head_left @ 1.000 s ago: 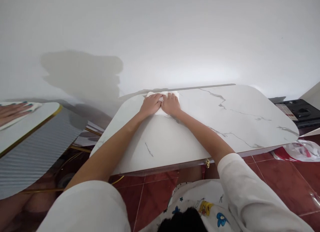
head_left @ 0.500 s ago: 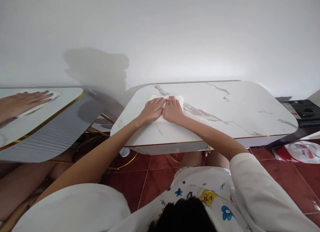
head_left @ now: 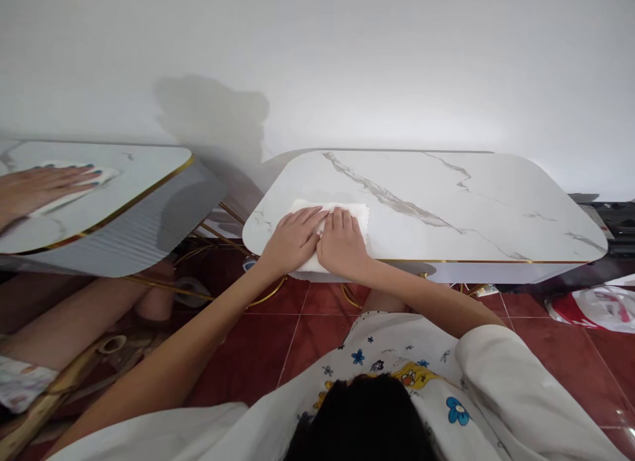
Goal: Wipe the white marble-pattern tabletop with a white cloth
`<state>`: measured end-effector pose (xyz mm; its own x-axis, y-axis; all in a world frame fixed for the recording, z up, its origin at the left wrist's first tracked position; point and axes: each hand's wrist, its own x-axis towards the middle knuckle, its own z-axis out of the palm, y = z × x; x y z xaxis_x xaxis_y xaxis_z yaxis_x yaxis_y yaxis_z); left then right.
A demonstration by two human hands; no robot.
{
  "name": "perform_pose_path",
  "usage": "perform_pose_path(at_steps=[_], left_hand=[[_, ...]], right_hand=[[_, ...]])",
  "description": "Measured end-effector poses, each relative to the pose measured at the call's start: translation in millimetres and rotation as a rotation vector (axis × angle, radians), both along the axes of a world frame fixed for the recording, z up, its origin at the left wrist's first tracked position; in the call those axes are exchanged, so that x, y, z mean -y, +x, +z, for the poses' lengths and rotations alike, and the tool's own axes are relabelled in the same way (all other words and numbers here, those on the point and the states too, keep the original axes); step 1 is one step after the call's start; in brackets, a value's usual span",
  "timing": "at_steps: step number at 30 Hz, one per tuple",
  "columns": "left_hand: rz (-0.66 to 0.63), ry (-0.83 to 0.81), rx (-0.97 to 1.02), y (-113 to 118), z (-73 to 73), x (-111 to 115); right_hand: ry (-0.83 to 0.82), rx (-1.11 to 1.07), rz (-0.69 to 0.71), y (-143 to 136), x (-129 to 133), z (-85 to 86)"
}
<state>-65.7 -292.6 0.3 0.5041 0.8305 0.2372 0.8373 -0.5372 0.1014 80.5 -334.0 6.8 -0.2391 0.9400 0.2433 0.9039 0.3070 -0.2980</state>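
White cloth (head_left: pixel 314 262) lies beneath both hands (head_left: pixel 292 241) (head_left: pixel 342 246) on the veined tabletop (head_left: pixel 501 196).

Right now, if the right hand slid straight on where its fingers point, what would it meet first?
Probably the wall: from the white cloth, the right hand points across the marbled tabletop toward it, though depth at the back edge is hard to judge.
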Motion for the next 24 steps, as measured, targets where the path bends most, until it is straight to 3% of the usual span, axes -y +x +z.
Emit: perform_pose_path(at_steps=[6,15,19,24], left_hand=[[0.072,-0.009,0.003,5.9,3.7,11.6],[0.052,-0.009,0.013,64.2,10.3,20.1],[0.106,-0.029,0.064,81.0,13.1,-1.3],[0.093,-0.016,0.113,97.5,12.8,-64.1]], right_hand=[[-0.01,-0.029,0.044,5.6,1.1,-2.5],[-0.029,0.002,0.037,58.6,3.1,-2.7],[-0.064,0.054,0.08,73.6,-30.0,-1.1],[-0.07,0.136,0.038,86.9,-91.8,3.4]])
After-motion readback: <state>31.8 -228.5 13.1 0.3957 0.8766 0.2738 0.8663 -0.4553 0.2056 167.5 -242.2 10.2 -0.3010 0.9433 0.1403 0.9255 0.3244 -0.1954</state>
